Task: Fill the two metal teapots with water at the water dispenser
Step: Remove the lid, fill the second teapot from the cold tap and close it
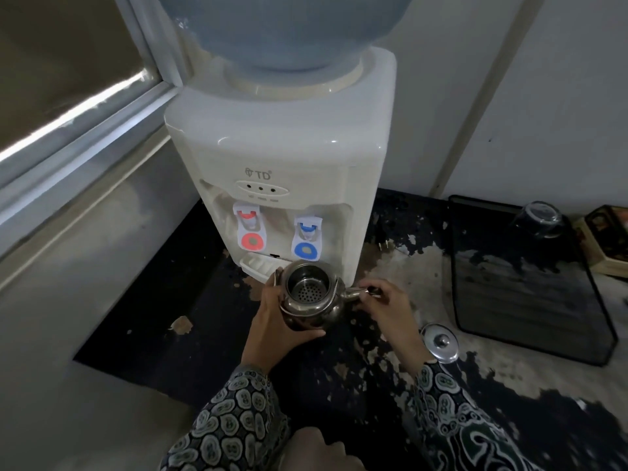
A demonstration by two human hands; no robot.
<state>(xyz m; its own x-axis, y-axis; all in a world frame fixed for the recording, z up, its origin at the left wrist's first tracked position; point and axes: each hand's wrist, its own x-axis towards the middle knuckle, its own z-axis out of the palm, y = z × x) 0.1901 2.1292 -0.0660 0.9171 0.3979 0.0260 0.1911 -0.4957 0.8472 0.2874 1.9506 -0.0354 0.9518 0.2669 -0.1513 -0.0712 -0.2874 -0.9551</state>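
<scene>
A lidless metal teapot with a perforated strainer inside is held just in front of the white water dispenser, below its blue tap. My left hand grips the pot's body from the left and underneath. My right hand pinches the spout on the right. The red tap is to the left of the blue one. The pot's shiny lid lies on the counter to the right. A second teapot is not in view.
The dispenser's drip tray juts out behind the pot. A black tray on the right carries an upturned glass. A box sits at the far right. A window frame runs along the left.
</scene>
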